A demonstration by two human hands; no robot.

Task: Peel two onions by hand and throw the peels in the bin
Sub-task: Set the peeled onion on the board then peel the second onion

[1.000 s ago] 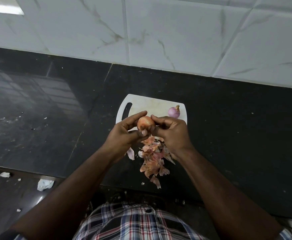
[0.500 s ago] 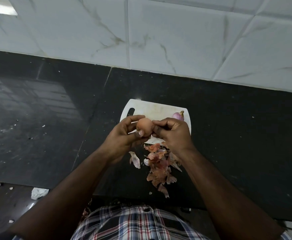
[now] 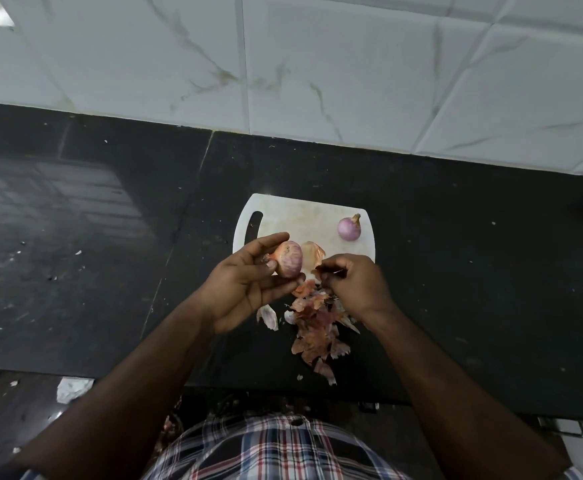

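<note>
My left hand holds a small onion between thumb and fingers over the near edge of the white cutting board; its pale purple flesh shows on the side facing me. My right hand pinches a strip of papery orange skin that curls up beside the onion. A second, peeled purple onion lies on the board's far right corner. A heap of orange and pink peels lies on the black counter below my hands. No bin is in view.
The black stone counter runs left and right, with a white tiled wall behind it. Small white scraps lie on the dark floor at lower left. My checked shirt fills the bottom edge.
My hands have drawn apart. A strip of skin has come away from the onion in my right hand's pinch, and the onion's purple flesh is exposed.
</note>
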